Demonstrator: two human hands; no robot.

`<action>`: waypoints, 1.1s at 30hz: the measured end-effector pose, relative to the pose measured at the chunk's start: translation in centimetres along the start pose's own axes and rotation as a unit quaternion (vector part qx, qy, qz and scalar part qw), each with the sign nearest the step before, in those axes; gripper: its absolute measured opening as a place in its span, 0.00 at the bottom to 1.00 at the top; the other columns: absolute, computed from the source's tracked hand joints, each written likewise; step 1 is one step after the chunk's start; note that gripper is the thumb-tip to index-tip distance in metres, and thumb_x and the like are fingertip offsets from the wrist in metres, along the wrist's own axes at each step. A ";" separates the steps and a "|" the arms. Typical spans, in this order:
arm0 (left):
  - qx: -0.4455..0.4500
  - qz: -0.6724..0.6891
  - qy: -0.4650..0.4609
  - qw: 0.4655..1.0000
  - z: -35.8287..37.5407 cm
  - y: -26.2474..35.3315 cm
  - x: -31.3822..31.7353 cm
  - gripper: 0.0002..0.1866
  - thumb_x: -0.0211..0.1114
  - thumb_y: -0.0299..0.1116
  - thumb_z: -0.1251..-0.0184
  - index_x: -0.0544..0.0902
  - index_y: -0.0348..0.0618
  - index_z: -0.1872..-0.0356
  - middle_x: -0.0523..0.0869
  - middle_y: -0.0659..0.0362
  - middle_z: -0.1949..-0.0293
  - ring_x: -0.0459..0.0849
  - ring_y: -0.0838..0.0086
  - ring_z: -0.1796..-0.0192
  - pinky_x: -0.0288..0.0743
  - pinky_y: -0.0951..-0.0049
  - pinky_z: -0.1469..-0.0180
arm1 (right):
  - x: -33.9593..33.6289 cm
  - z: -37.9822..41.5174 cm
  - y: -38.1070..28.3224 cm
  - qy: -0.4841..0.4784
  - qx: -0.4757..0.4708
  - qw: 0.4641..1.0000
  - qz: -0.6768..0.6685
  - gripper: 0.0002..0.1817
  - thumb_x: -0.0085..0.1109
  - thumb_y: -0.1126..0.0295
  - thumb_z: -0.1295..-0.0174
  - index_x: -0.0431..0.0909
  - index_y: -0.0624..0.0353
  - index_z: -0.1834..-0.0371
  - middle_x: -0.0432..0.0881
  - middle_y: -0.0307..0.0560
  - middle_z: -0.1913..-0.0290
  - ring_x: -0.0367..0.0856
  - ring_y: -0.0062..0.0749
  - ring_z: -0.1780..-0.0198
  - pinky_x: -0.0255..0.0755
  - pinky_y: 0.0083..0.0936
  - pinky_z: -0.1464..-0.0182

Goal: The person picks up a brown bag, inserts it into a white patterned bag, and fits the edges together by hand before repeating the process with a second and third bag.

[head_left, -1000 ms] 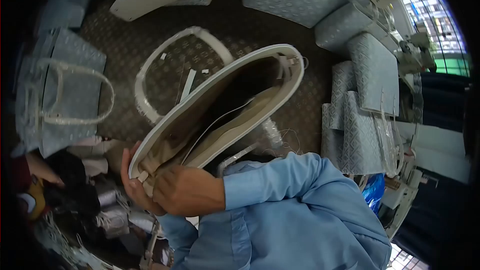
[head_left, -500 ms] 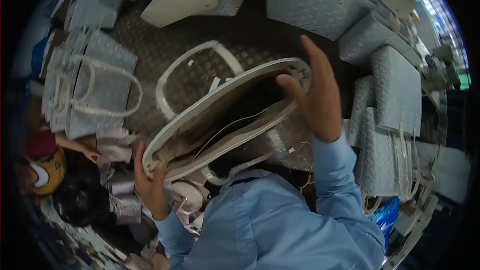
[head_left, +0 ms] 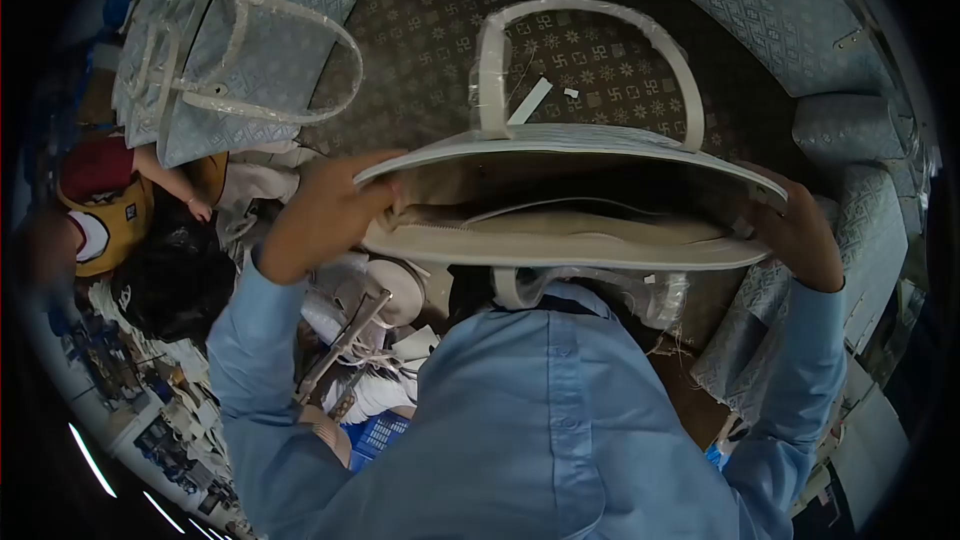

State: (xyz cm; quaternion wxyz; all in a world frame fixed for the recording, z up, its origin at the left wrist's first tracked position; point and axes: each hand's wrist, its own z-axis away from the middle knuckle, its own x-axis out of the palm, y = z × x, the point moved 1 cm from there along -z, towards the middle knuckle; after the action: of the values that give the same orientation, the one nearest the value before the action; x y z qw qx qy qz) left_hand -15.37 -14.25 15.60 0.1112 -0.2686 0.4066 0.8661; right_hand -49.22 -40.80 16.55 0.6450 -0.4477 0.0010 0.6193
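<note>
The left hand (head_left: 330,215) gripped one end of the handbag (head_left: 575,252) at its mouth, and the right hand (head_left: 800,230) was closed around the opposite end, though its fingertips were partly hidden. Gripping both ends probably kept the bag level and its mouth spread, so that the beige lining and the inner pocket (head_left: 600,223) faced up toward the wearer.

The bag was between the forearms, just in front of the blue shirt (head_left: 480,420), perhaps to bring its inside close for viewing. Its far handle (head_left: 690,90) arched away over the table, leaving the opening unobstructed; clear film, probably there against scuffs, wrapped part of it.

Beyond, a white strip (head_left: 530,100) lay on the patterned table cover (head_left: 420,60). Grey-blue handbags (head_left: 275,40) stood close together at the left, seemingly grouped to save room, and another patterned bag (head_left: 785,20) was at the far right. Past the left group, a co-worker's hand (head_left: 200,210) rested near pale material.
</note>
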 end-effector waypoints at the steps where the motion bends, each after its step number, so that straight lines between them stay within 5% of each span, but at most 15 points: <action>1: 0.010 0.001 -0.050 0.999 -1.4 -0.2 -1.1 0.26 0.55 0.25 0.44 0.76 0.35 0.40 0.84 0.51 0.60 0.81 0.75 0.66 0.74 0.73 0.61 | 0.3 0.5 0.2 -0.010 0.026 1.000 -0.008 0.24 0.51 0.81 0.45 0.76 0.63 0.42 0.85 0.46 0.60 0.78 0.23 0.61 0.73 0.21 0.56; 4: 0.015 -0.017 -0.149 0.989 -3.7 -0.2 -3.1 0.29 0.54 0.24 0.46 0.76 0.40 0.38 0.84 0.48 0.52 0.84 0.70 0.57 0.74 0.72 0.53 | 1.7 2.0 1.5 0.022 0.029 0.998 -0.043 0.28 0.48 0.84 0.47 0.76 0.59 0.39 0.85 0.49 0.56 0.82 0.23 0.63 0.78 0.21 0.59; 6: 0.219 0.018 -0.115 0.969 -5.0 -0.2 -2.9 0.31 0.53 0.22 0.51 0.77 0.41 0.39 0.80 0.46 0.42 0.79 0.64 0.40 0.69 0.72 0.40 | 2.7 3.7 2.5 0.055 -0.022 0.997 -0.044 0.29 0.48 0.84 0.47 0.76 0.56 0.39 0.85 0.49 0.54 0.84 0.23 0.65 0.80 0.22 0.63; 7: 0.188 0.025 -0.167 0.967 -5.4 0.3 -3.8 0.33 0.52 0.21 0.54 0.77 0.40 0.39 0.75 0.47 0.36 0.69 0.61 0.30 0.60 0.73 0.31 | 3.0 4.8 2.5 0.063 -0.033 0.996 -0.050 0.29 0.48 0.84 0.47 0.76 0.54 0.39 0.85 0.49 0.54 0.85 0.23 0.66 0.81 0.23 0.64; 14: 0.251 -0.038 -0.262 0.931 -10.0 6.3 -7.4 0.31 0.49 0.21 0.54 0.79 0.36 0.42 0.77 0.46 0.39 0.73 0.62 0.34 0.60 0.70 0.31 | 3.6 12.1 -3.9 0.126 0.125 0.968 -0.180 0.26 0.46 0.79 0.43 0.77 0.52 0.39 0.85 0.54 0.54 0.86 0.30 0.72 0.82 0.25 0.65; 17: 0.300 -0.077 -0.270 0.912 -10.4 9.7 -6.3 0.31 0.49 0.21 0.54 0.79 0.36 0.43 0.77 0.47 0.38 0.73 0.61 0.33 0.60 0.69 0.32 | 5.9 13.8 1.1 0.210 0.054 0.957 -0.192 0.29 0.45 0.81 0.46 0.76 0.53 0.39 0.83 0.55 0.48 0.87 0.30 0.70 0.81 0.26 0.62; 18: 0.362 -0.076 -0.243 0.897 -9.7 10.5 -5.8 0.31 0.49 0.20 0.54 0.79 0.37 0.42 0.77 0.47 0.38 0.73 0.61 0.33 0.60 0.69 0.32 | 6.6 14.8 2.1 0.305 -0.038 0.944 -0.123 0.30 0.45 0.82 0.48 0.76 0.53 0.39 0.82 0.55 0.47 0.86 0.29 0.71 0.81 0.24 0.63; 21: 0.464 -0.114 -0.190 0.858 -9.2 12.1 -4.8 0.32 0.48 0.20 0.54 0.79 0.39 0.42 0.81 0.48 0.43 0.78 0.63 0.39 0.66 0.71 0.35 | 8.2 17.5 3.1 0.410 -0.061 0.900 -0.132 0.31 0.46 0.83 0.50 0.77 0.51 0.39 0.84 0.52 0.54 0.84 0.25 0.75 0.80 0.20 0.69; 25: 0.341 -0.149 -0.273 0.887 -9.3 16.9 -6.7 0.29 0.48 0.21 0.50 0.79 0.40 0.42 0.84 0.52 0.52 0.84 0.66 0.49 0.74 0.73 0.45 | 4.9 19.6 -0.3 0.366 0.054 0.903 -0.221 0.19 0.47 0.76 0.40 0.78 0.66 0.47 0.81 0.45 0.74 0.82 0.27 0.81 0.77 0.19 0.81; 28: 0.314 -0.056 -0.304 0.898 -10.6 16.6 -6.1 0.25 0.51 0.25 0.40 0.77 0.41 0.40 0.83 0.56 0.59 0.84 0.72 0.59 0.79 0.77 0.58 | 3.8 19.3 0.5 0.333 0.104 0.897 -0.273 0.16 0.49 0.73 0.39 0.79 0.67 0.51 0.81 0.45 0.74 0.81 0.28 0.82 0.75 0.20 0.82; 30: 0.206 -0.025 -0.328 0.922 -10.7 14.8 -2.6 0.23 0.54 0.34 0.32 0.74 0.38 0.38 0.84 0.55 0.60 0.84 0.74 0.60 0.79 0.79 0.67 | 6.6 16.7 3.8 0.341 0.093 0.879 -0.320 0.15 0.52 0.69 0.37 0.79 0.66 0.53 0.82 0.45 0.72 0.79 0.27 0.85 0.73 0.21 0.85; 31: 0.216 -0.008 -0.298 0.930 -11.3 12.5 -0.4 0.24 0.54 0.38 0.30 0.73 0.35 0.38 0.84 0.55 0.59 0.84 0.75 0.60 0.79 0.80 0.68 | 9.4 15.3 5.6 0.366 0.051 0.875 -0.311 0.17 0.53 0.62 0.34 0.80 0.64 0.53 0.82 0.43 0.70 0.81 0.25 0.78 0.75 0.22 0.78; 33: 0.230 0.006 -0.263 0.937 -13.1 7.9 1.7 0.25 0.54 0.41 0.28 0.71 0.33 0.37 0.84 0.55 0.57 0.84 0.75 0.61 0.78 0.82 0.69 | 15.2 12.8 8.1 0.534 -0.016 0.719 -0.444 0.21 0.45 0.55 0.28 0.81 0.61 0.53 0.82 0.41 0.69 0.81 0.20 0.67 0.75 0.22 0.67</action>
State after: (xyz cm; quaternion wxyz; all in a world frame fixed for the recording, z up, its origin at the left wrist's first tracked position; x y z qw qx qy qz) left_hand -15.13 -29.44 12.85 0.2673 0.0039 0.5525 0.7895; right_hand -59.25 -22.68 11.09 0.7316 -0.6631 0.1361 -0.0801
